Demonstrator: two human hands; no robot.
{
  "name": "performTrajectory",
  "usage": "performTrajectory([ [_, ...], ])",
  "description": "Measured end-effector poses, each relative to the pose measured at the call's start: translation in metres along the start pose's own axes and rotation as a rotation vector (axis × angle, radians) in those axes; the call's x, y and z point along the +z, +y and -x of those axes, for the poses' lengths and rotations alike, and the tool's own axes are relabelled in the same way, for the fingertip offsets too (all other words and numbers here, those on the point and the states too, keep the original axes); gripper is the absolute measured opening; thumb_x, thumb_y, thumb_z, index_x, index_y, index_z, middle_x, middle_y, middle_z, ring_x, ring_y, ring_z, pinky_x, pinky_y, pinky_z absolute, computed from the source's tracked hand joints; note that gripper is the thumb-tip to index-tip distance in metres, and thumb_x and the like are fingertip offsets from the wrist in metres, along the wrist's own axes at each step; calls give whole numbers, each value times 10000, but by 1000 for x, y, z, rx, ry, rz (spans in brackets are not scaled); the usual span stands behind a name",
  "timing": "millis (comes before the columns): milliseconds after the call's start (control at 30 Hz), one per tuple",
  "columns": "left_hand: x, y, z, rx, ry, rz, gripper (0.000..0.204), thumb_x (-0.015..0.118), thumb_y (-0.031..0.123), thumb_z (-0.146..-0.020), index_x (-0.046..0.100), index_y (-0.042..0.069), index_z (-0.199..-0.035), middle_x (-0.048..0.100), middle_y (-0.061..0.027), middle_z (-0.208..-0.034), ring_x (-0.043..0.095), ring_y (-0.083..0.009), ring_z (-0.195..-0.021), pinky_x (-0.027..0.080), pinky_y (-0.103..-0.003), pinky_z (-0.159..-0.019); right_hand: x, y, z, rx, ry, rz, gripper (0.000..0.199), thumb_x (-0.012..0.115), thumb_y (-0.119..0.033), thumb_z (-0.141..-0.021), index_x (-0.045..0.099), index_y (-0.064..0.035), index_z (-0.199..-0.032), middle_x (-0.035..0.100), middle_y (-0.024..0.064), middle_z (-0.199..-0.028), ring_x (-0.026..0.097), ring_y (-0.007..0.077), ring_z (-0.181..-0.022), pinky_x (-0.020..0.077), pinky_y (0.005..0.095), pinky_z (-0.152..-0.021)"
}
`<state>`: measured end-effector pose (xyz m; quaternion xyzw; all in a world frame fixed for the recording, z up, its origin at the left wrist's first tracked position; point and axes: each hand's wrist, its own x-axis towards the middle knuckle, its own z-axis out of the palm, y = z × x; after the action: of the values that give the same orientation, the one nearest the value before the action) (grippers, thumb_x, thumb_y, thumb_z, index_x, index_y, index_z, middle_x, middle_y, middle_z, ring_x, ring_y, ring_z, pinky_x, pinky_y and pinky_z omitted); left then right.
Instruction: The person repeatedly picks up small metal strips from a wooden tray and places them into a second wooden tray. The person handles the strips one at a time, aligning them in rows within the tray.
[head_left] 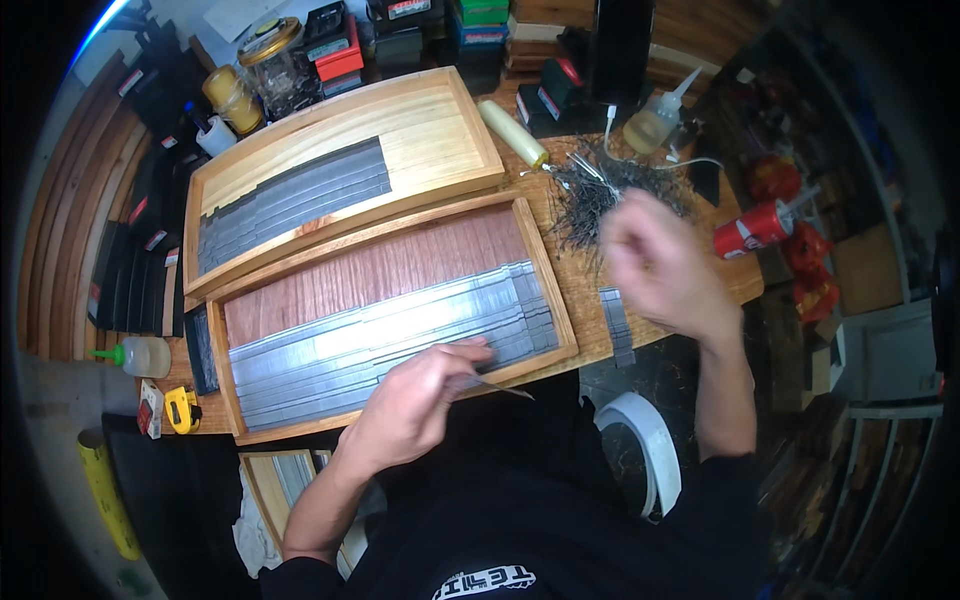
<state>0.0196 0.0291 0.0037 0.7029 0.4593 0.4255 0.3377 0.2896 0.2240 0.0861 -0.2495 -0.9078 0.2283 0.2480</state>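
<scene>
So we're looking down at a wooden table with two shallow wooden trays on it; the near tray has a reddish wood bottom and a run of grey metal strips laid side by side along its front half; the far tray is paler, with more grey strips in its left part.

The left hand sits at the near tray's front edge, fingers pinched shut on a thin metal strip that pokes out to the right over the tray rim; so that grip is closed on the strip. The right hand is up above the table's right side and badly blurred; we honestly can't tell if its grip is open or closed, or whether it holds anything.

Just behind the right hand there's a dark tangled heap of thin wire bits; a small stack of strips lies on the table just right of the near tray.

Packages: a red can with a nozzle lies on its side at the table's right edge; a clear squeeze bottle with a pointed tip stands behind the heap; a pale yellow tube lies by the far tray's corner; a clear jar with a gold lid and a yellow tape roll sit at the back left; a squeeze bottle with a green tip lies on the left, with a yellow tape measure near it.
</scene>
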Motion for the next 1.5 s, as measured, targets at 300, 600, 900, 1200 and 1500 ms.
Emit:
performTrajectory([
  [300, 16, 36, 29, -573, 20, 1197, 234, 420, 186, -1190, 547, -9, -1217, 740, -286, -1087, 798, -392, -966, 695, -501, -823, -19, -1, 200, 947, 609, 279, 248, 774, -175, -1026, 751, 16, -1182, 770, 105, -1007, 717, 139, -794, 579, 313, -699],
  [600, 52, 33, 52, -810, 21, 1248, 248, 449, 211, -1189, 558, -3, -1249, 747, -257, -1079, 793, -378, -965, 681, -496, -855, 105, -80, 87, 462, 57, -1068, 409, 767, 15, -993, 667, 53, -1387, 756, 132, -1188, 751, 128, -993, 621, 233, -810],
  [900, 57, 28, 82, -718, 41, 1333, 265, 463, 260, -1194, 563, 21, -1253, 703, -139, -975, 724, -226, -803, 633, -365, -761, 113, -78, 77, 560, -113, -1257, 339, 737, 0, -1024, 680, 62, -1353, 756, 150, -1176, 758, 143, -1001, 639, 241, -802],
  [1200, 49, 27, 77, -740, 42, 1314, 309, 446, 244, -1194, 568, -16, -1309, 740, -222, -1055, 783, -324, -944, 665, -435, -836, 116, -83, 76, 585, -26, -1168, 190, 751, -15, -1019, 740, 88, -1179, 786, 125, -992, 774, 141, -884, 655, 261, -760],
  [1500, 47, 30, 76, -756, -39, 1386, 377, 414, 249, -1196, 576, -64, -1332, 743, -324, -1115, 781, -441, -1018, 656, -526, -896, 119, -89, 65, 734, -108, -1174, 196, 770, -20, -1006, 753, 92, -1165, 790, 131, -991, 767, 131, -865, 644, 250, -754],
])
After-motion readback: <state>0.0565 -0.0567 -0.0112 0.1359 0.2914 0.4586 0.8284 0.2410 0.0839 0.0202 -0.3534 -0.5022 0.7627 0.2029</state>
